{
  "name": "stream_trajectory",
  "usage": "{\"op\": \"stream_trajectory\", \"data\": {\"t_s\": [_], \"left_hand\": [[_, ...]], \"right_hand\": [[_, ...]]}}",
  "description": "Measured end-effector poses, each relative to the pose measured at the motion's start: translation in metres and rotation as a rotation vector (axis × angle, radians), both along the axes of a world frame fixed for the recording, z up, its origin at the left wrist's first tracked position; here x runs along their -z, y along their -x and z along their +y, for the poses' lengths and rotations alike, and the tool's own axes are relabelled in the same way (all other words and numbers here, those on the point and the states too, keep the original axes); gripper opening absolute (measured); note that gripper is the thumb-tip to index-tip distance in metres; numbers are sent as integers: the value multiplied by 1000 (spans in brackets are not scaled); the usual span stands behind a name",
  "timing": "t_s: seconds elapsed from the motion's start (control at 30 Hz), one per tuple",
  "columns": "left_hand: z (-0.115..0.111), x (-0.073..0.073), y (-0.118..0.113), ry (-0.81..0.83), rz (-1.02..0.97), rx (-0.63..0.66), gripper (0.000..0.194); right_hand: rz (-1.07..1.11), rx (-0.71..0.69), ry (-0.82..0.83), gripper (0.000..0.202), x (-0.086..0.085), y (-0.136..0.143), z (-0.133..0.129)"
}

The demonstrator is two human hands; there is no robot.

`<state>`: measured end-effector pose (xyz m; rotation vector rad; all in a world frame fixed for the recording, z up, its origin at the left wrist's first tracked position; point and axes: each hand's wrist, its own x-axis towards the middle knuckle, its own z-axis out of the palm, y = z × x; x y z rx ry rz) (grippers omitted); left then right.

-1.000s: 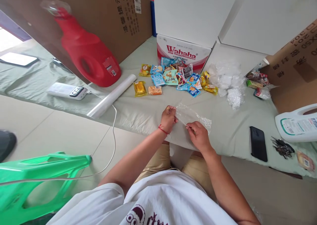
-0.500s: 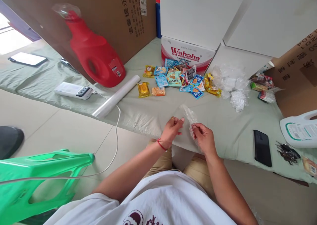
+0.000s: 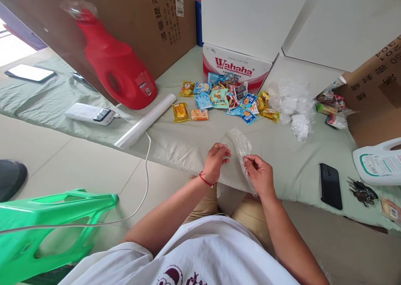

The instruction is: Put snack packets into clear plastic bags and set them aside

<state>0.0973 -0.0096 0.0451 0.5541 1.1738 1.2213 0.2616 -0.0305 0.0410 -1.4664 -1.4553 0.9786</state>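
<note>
A clear, crinkled plastic bag [image 3: 240, 143] hangs long and narrow above the front edge of the cloth-covered surface. My right hand [image 3: 260, 174] pinches its near side between thumb and fingertips. To the left of the bag is my left hand [image 3: 216, 161], its fingers loosely bent and apart from the plastic, with nothing visible in them. A red string bracelet is on that wrist. Beyond both hands lies a pile of small wrapped snacks [image 3: 219, 97], with a yellow packet [image 3: 181, 112] and an orange packet [image 3: 199, 115] nearest.
Crumpled clear plastic bags [image 3: 297, 109] lie right of the snacks. A plastic film roll [image 3: 145, 121], power bank [image 3: 90, 113] and red jug [image 3: 120, 67] are leftward. A black phone [image 3: 331, 186], keys [image 3: 362, 192] and white bottle [image 3: 377, 164] are rightward. Boxes [image 3: 237, 67] stand behind; a green stool [image 3: 59, 209] is lower left.
The bag hangs a little wider and flatter in my right hand. My left hand's fingers have drawn in slightly. The whole view has shifted a little.
</note>
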Motion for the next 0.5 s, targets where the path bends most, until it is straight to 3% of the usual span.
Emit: {"op": "stream_trajectory", "data": {"t_s": [0.17,0.3,0.5], "left_hand": [[2,-1,-13,-50,127,-57,28],[7,5,-12,-14,-17,-141,20],[21,13,11,69,-160,-275,18]], "right_hand": [[-240,-83,-196,24,0,12,-3],[-31,-47,-49,29,1,12,2],[302,217,-39,32,-6,-7,20]]}}
